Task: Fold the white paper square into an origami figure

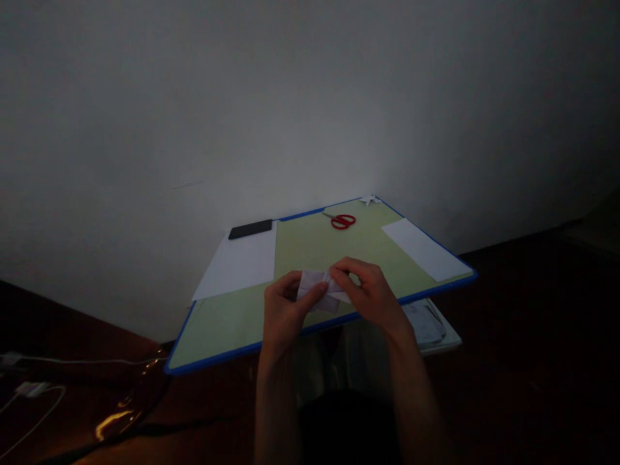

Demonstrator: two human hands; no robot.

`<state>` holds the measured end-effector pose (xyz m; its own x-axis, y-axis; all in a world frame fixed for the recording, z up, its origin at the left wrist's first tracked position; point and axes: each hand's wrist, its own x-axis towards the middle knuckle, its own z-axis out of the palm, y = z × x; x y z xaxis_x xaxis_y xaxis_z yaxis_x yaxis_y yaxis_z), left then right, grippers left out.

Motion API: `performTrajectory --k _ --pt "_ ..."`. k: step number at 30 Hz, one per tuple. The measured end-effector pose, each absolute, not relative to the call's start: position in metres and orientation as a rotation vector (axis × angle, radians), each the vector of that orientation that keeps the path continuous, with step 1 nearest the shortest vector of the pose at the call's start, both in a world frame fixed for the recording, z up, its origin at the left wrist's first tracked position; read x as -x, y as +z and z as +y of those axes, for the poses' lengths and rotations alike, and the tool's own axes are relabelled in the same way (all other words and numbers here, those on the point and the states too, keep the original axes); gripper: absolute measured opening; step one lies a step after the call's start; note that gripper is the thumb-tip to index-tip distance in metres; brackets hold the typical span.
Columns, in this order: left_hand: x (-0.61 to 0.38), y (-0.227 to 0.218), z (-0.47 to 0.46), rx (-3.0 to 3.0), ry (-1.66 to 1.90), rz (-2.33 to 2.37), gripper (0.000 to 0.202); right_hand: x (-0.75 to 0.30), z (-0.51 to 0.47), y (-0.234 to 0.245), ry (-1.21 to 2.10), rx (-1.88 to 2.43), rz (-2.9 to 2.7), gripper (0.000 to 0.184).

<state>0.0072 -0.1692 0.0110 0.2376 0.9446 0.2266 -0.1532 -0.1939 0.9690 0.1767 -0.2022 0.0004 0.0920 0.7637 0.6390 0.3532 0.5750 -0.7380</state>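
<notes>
Now both hands pinch a small folded white paper at the counter's near edge

The folded white paper (308,280) is between the person's two hands, in front of the near edge of a pale green counter (227,329) trimmed in blue; whether it touches the surface cannot be told. The left hand (285,310) grips its left part, thumb laid across the front and fingers curled behind. The right hand (369,292) pinches the right end between thumb and bent forefinger.

Beyond the hands lies a pair of scissors with red looped handles (343,222), blades pointing left. A white star-shaped paper piece (370,199) sits at the far right corner. On the left, a flat black rectangular object (250,229) rests on the far end of a large white paper sheet (242,266). A narrower white paper sheet (425,249) lies along the right edge. A plain grey-looking wall (290,110) rises behind.
</notes>
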Motion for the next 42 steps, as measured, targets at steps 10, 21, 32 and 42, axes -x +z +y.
performTrajectory --k 10,21,32,42 --pt "-0.007 0.016 -0.171 -1.402 1.22 0.862 0.02 -0.17 -0.198 0.001 0.49 0.956 -1.397 0.004" --pt "-0.004 0.011 -0.166 -1.497 1.182 0.887 0.022 -0.18 -0.196 -0.005 0.57 0.968 -1.452 0.01" --pt "-0.003 0.015 -0.168 -1.502 1.127 0.894 0.024 -0.178 -0.195 -0.005 0.609 1.003 -1.428 0.007" --pt "-0.008 0.013 -0.165 -1.24 1.259 0.747 0.06 -0.177 -0.19 -0.008 0.698 0.935 -1.054 0.026"
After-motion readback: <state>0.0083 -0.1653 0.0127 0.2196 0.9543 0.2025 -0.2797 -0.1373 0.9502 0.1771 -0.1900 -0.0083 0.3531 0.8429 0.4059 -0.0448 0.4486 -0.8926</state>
